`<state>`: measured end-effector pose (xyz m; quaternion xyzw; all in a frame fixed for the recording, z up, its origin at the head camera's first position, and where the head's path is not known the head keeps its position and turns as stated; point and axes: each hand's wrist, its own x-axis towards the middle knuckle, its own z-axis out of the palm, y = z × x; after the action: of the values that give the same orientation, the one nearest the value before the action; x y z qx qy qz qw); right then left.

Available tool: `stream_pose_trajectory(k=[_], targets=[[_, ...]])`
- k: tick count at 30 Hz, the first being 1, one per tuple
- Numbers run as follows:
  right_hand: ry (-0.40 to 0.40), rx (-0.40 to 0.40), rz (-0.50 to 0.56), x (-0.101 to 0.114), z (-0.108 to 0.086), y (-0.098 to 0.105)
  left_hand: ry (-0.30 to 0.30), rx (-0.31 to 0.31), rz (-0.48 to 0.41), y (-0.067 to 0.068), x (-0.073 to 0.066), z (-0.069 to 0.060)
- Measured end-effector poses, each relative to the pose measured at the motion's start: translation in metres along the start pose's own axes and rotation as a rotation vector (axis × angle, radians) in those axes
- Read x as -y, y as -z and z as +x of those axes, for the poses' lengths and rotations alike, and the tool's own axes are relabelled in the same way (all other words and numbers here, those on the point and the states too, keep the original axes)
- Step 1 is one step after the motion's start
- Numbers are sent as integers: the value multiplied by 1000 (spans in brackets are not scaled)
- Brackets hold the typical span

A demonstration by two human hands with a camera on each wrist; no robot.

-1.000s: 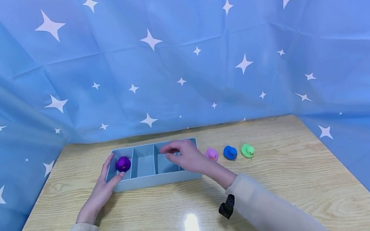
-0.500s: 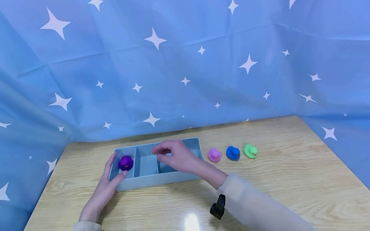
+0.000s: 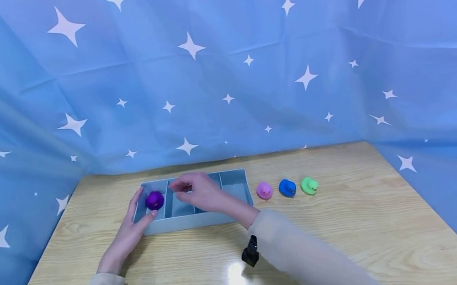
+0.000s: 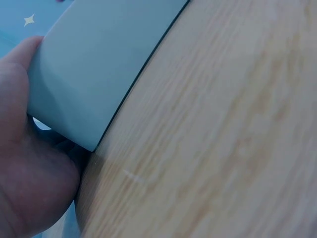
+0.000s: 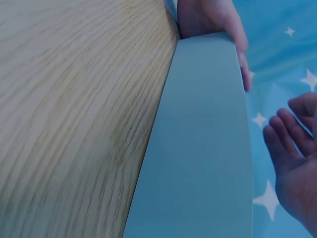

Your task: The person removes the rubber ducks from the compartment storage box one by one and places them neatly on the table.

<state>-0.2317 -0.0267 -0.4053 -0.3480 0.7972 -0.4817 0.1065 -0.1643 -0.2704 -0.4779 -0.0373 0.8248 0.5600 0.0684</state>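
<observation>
A light blue divided box [image 3: 195, 221] with several compartments lies on the table. In its leftmost compartment sits a purple rubber duck [image 3: 154, 200]. My left hand [image 3: 127, 232] grips the box's left end; in the left wrist view, the thumb of that hand [image 4: 25, 114] lies over the rim. Above the second compartment from the left is my right hand [image 3: 200, 193], fingers loosely bent. The right wrist view shows nothing held in that hand [image 5: 299, 163]. Parts of the middle compartments are hidden under it in the head view.
To the right of the box, a pink rubber duck [image 3: 264, 190], a blue rubber duck [image 3: 287, 187] and a green rubber duck [image 3: 309, 185] stand in a row. A blue curtain with white stars [image 3: 221, 69] hangs behind the wooden table [image 3: 343, 223].
My right hand has moved left over the box, from above its right half to the second compartment. The left hand keeps its grip. The ducks stay in place.
</observation>
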Motion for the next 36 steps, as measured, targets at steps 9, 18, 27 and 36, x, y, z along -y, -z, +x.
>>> stream_pose_trajectory(k=[9,18,27,36], targets=[[4,65,-41,12,28,-27,-33,9,-27,2,0,-2],[-45,134,-59,18,46,-41,-7,9,-35,1,1,-3],[-28,185,-120,13,58,-51,-31,-8,-13,1,2,-2],[-24,224,-204,8,64,-51,-59,-15,-19,2,3,-1]])
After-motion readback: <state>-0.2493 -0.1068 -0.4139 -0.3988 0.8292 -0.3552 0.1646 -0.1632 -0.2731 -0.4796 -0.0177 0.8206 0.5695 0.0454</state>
